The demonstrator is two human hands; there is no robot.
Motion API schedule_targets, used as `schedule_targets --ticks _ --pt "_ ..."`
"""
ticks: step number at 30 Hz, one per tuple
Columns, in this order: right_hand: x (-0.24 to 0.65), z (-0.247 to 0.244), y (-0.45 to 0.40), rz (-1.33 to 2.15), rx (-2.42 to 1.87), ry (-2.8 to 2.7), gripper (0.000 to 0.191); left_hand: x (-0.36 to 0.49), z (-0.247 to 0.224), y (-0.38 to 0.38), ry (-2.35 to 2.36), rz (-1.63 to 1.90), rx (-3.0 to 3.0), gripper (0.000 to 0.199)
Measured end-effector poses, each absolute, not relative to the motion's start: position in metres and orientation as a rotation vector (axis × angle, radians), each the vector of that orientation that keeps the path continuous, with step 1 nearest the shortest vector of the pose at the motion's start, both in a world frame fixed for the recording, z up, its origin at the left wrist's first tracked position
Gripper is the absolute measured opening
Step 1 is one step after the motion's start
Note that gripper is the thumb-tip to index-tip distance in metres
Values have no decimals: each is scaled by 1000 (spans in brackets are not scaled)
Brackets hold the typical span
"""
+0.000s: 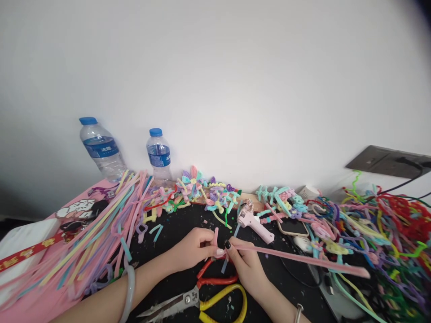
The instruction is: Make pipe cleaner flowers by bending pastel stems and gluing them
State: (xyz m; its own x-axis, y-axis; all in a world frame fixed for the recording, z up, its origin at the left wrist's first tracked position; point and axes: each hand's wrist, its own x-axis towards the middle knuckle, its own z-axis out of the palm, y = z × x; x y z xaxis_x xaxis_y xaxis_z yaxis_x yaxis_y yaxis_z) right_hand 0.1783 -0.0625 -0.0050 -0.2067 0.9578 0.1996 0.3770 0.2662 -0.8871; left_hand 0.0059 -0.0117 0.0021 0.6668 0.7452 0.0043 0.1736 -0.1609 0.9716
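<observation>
A long pink pipe cleaner (303, 257) runs from between my fingers out to the right. My left hand (198, 246) pinches its short end, which stands up by the thumb. Close beside it, my right hand (247, 264) pinches the same stem, thumb and forefinger almost meeting the left fingertips. Just below my hands lie scissors (198, 294) with one red and one yellow handle, blades pointing left. Beyond my right hand rests a pale pink glue gun (256, 224). A short blue piece (225, 264) shows under my fingertips.
Loose pastel pipe cleaners (101, 229) spread over the left side. Two water bottles (159, 154) stand by the wall. Twisted flowers (191, 181) line the back. At right are a phone (292, 227), a tangled multicoloured heap (400, 233) and a wall socket (387, 161) with a cable.
</observation>
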Motion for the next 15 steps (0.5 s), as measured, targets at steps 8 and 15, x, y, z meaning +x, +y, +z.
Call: schedule_targets --ticks 8,15 --pt "177 -6 -64 952 -1199 -1792 35 4 3 -12 574 519 1852 20" --pt "174 3 -65 992 -1120 -1870 29 4 -2 -13 523 486 2047 27"
